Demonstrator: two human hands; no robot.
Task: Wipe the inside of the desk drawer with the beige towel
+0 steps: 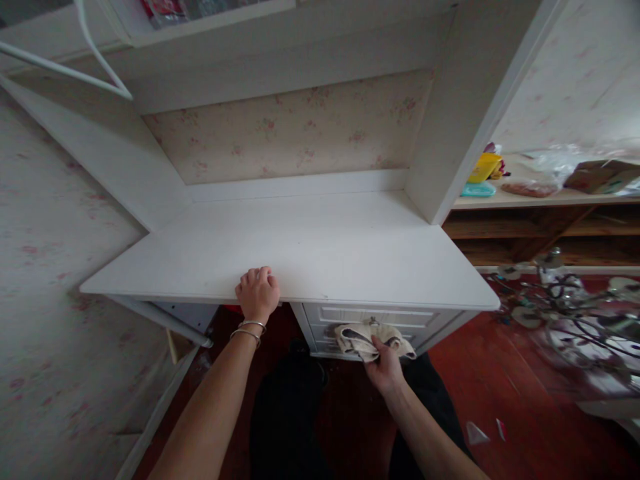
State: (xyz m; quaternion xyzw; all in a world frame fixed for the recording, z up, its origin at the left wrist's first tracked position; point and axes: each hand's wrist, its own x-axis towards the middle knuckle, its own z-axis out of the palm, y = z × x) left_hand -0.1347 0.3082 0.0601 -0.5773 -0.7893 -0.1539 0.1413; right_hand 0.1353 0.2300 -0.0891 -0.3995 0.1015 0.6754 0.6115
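My left hand (259,293), with bangles on its wrist, rests on the front edge of a white desk (310,243). Its fingers are curled in, and whatever they may hold is hidden. Lower and to the right, my right hand (385,367) is closed on a bunched cream cloth (360,340) with dark patches. The cloth is in front of the desk's drawers (400,316) and covers part of them. A small knob shows just above it.
Upright side panels and a shelf frame the desktop. A hanger-like white wire (103,73) juts in at upper left. On the right are a low shelf unit (530,200) with bags and a yellow container (484,168), a metal chandelier (565,293), and scraps on the red floor.
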